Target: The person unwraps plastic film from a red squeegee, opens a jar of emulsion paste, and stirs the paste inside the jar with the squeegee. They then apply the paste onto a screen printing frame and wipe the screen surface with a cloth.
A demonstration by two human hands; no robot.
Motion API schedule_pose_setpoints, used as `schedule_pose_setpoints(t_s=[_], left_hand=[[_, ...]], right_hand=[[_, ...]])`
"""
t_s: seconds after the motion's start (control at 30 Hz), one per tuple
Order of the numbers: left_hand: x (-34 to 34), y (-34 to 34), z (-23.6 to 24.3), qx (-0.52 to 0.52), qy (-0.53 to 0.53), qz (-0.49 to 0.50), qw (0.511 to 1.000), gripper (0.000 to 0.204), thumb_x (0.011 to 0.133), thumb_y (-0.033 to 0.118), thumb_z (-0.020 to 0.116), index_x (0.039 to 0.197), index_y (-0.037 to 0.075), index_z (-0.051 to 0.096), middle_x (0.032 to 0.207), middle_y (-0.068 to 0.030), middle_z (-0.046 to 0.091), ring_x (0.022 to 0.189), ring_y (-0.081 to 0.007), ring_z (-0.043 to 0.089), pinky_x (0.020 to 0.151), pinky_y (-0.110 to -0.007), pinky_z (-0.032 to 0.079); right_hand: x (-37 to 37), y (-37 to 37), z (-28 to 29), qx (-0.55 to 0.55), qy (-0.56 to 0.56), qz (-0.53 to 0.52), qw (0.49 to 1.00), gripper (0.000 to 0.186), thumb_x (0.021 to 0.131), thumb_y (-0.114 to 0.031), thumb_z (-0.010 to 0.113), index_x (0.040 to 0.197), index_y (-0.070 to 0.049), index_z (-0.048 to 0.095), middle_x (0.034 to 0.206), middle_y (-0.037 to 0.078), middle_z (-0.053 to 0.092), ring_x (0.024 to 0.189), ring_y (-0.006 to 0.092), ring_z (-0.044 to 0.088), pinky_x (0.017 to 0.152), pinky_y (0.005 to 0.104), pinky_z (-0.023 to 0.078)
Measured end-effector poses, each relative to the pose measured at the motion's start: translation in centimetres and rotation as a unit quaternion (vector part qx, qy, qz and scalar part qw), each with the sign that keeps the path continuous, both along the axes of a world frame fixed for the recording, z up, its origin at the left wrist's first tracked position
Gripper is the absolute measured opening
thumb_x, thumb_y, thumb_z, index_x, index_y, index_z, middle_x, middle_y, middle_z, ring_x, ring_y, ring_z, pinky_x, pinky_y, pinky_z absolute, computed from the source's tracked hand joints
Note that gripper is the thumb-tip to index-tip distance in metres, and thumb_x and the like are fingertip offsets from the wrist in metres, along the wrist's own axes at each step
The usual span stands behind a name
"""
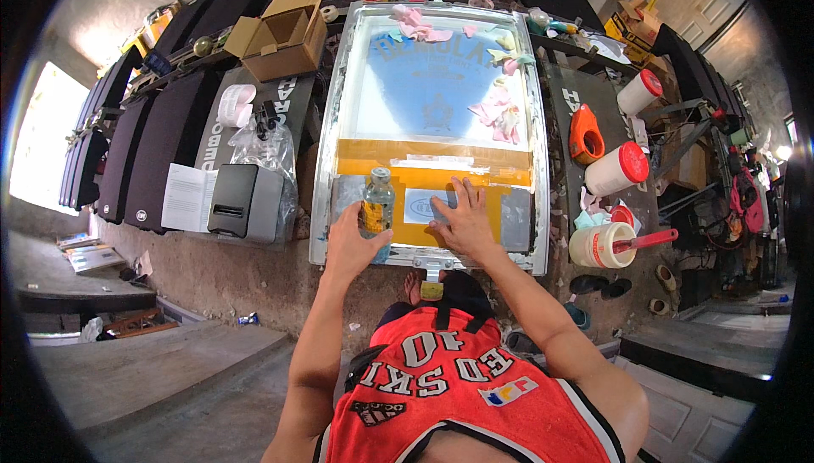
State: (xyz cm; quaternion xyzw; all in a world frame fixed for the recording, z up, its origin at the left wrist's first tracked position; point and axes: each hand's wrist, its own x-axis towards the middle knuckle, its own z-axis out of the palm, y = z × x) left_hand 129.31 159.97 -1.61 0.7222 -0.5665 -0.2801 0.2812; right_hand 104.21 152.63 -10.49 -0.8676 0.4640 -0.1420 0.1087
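A screen printing frame point(326, 158) with a pale metal border lies before me, its mesh showing a blue-grey printed design in the upper part. Brown tape point(352, 153) covers the mesh below that. At the lower left of the frame, my left hand point(349, 242) is closed around a clear glass bottle point(377, 196) with yellowish contents. Something blue shows just beneath that hand. My right hand point(468, 221) lies with fingers spread on the tape, its fingertips beside a small pale window point(418, 207) with an oval mark. Crumpled pink scraps point(500, 115) rest on the mesh's upper and right parts.
On the left stand an open cardboard box point(280, 35), a grey-black device point(233, 200) and a paper sheet point(186, 196). On the right are red-lidded white tubs point(617, 168), an orange tape dispenser point(585, 134) and an open tub point(593, 247) with a red-handled tool. Black-covered boards point(174, 141) line the tables.
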Motion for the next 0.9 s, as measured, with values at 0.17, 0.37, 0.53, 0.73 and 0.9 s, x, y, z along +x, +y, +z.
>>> schedule_pose_setpoints(t_s=[0.17, 0.37, 0.53, 0.73, 0.9], left_hand=[[-0.2, 0.0, -0.1, -0.007, 0.009, -0.008, 1.000, 0.070, 0.072, 0.025, 0.085, 0.126, -0.008, 0.055, 0.117, -0.0254, 0.065, 0.108, -0.0379, 0.064, 0.093, -0.042, 0.051], [-0.5, 0.0, -0.4, -0.015, -0.013, -0.006, 1.000, 0.070, 0.071, 0.024, 0.085, 0.125, -0.008, 0.055, 0.116, -0.0259, 0.065, 0.108, -0.0383, 0.064, 0.094, -0.043, 0.050], [-0.6, 0.0, -0.7, -0.029, -0.022, -0.001, 0.999, 0.071, 0.071, 0.025, 0.087, 0.125, -0.007, 0.056, 0.112, -0.0229, 0.067, 0.104, -0.0344, 0.066, 0.091, -0.041, 0.051], [-0.8, -0.6, -1.2, -0.015, 0.011, 0.000, 1.000, 0.073, 0.071, 0.025, 0.086, 0.127, -0.009, 0.054, 0.115, -0.0250, 0.065, 0.104, -0.0366, 0.065, 0.091, -0.042, 0.051], [-0.9, -1.1, -1.7, -0.037, 0.027, -0.013, 0.999, 0.072, 0.070, 0.025, 0.087, 0.125, -0.009, 0.054, 0.113, -0.0241, 0.065, 0.102, -0.0363, 0.065, 0.090, -0.042, 0.052]], right_hand=[[1.0, 0.1, 0.4, 0.000, 0.004, 0.015, 1.000, 0.049, 0.090, -0.046, 0.065, 0.132, -0.021, 0.062, 0.151, 0.026, 0.032, 0.143, 0.0482, 0.025, 0.113, 0.0669, 0.017], [1.0, 0.0, 0.1, -0.009, -0.001, 0.013, 1.000, 0.051, 0.088, -0.044, 0.068, 0.133, -0.020, 0.061, 0.150, 0.025, 0.033, 0.141, 0.0476, 0.027, 0.113, 0.0656, 0.018], [-0.5, -0.5, -0.2, -0.033, -0.050, -0.046, 0.997, 0.050, 0.087, -0.042, 0.070, 0.130, -0.018, 0.062, 0.150, 0.025, 0.033, 0.143, 0.0482, 0.025, 0.113, 0.0653, 0.021], [-1.1, -0.2, 0.3, -0.031, -0.050, -0.040, 0.998, 0.046, 0.087, -0.040, 0.070, 0.127, -0.017, 0.064, 0.148, 0.026, 0.035, 0.142, 0.0492, 0.027, 0.114, 0.0647, 0.021], [0.8, 0.2, 0.3, -0.032, -0.027, -0.004, 0.999, 0.046, 0.088, -0.042, 0.067, 0.127, -0.017, 0.063, 0.148, 0.026, 0.036, 0.143, 0.0472, 0.026, 0.114, 0.0662, 0.020]])
